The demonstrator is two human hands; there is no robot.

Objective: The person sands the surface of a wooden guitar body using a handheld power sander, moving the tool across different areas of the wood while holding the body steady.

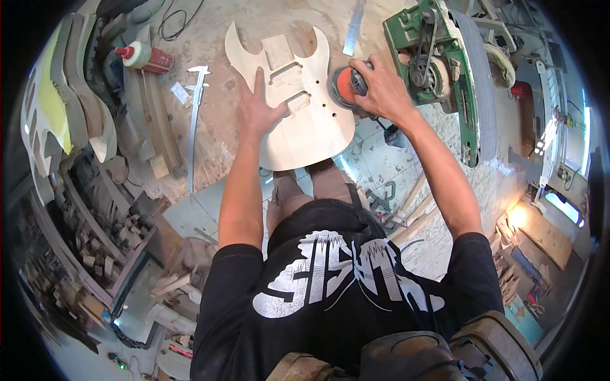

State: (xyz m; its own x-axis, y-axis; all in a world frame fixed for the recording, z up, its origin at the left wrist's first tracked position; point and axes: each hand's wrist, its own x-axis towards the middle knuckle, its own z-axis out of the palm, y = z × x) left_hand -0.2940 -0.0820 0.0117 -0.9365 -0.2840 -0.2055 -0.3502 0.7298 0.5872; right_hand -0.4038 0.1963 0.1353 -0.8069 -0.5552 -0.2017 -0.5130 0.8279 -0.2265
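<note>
A pale, unfinished wooden electric guitar body (298, 140) lies on the workbench with its two horns pointing away from me. It has routed pickup cavities and several small drilled holes. Flat on its left side rests my left hand (257, 109), fingers apart, the thumb stretched toward the lower cavity. My right hand (383, 89) is wrapped round the top of an orange and black orbital sander (346, 86). The sander's round base is at the right edge of the body, by the small holes; its exact contact with the wood is hard to make out.
Metal calipers (196, 114) and a red and white glue bottle (146, 57) lie left on the bench (216, 146). A steel ruler (354, 28) lies beyond the sander. At right stands a green belt-driven machine (426, 60). Guitar-shaped templates (63, 95) stack at far left, above wood offcuts (76, 260).
</note>
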